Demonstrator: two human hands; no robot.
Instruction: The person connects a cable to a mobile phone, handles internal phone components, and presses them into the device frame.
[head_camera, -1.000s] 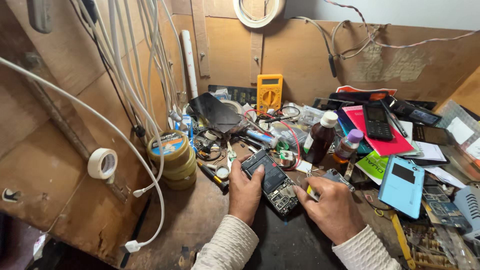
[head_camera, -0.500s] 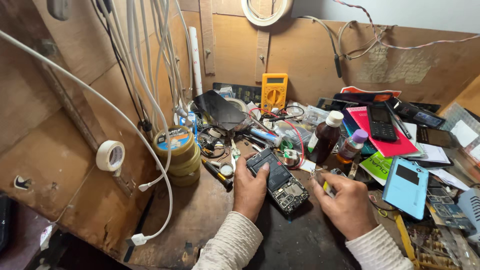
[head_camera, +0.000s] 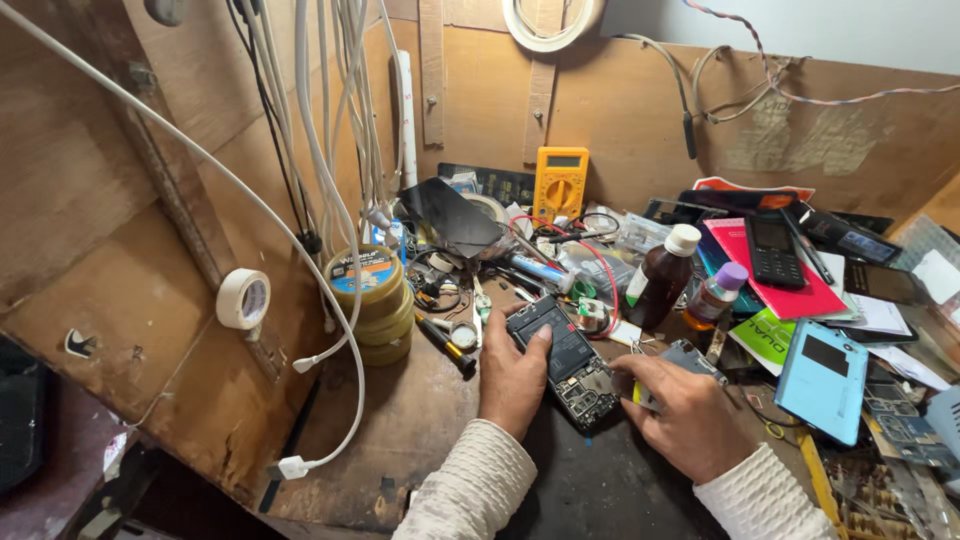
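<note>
My left hand (head_camera: 515, 375) lies flat on the opened phone (head_camera: 565, 365), fingers together, thumb pressed on its upper edge — pinning it to the bench (head_camera: 400, 430). The phone is back-off, board exposed, in the middle of the bench between my hands. My right hand (head_camera: 685, 420) is curled, fingers pinching a small tool (head_camera: 640, 397) at the phone's lower corner; I can't tell what kind of tool, it's mostly hidden.

Risks, as I judge them: the tip could slip across the bare board and scratch or knock off parts, since I only hold the phone down from one side. The brown bottle (head_camera: 662, 280) and the small purple-capped bottle (head_camera: 715, 297) stand near my right hand — an elbow nudge could tip them onto the phone. Loose clutter could swallow small screws.

Counts: two bottles, one yellow multimeter (head_camera: 560, 182), one masking tape roll (head_camera: 243, 298) on the wall, a stack of round tins (head_camera: 368, 300) — three, I think — and one blue phone (head_camera: 823, 380).
</note>
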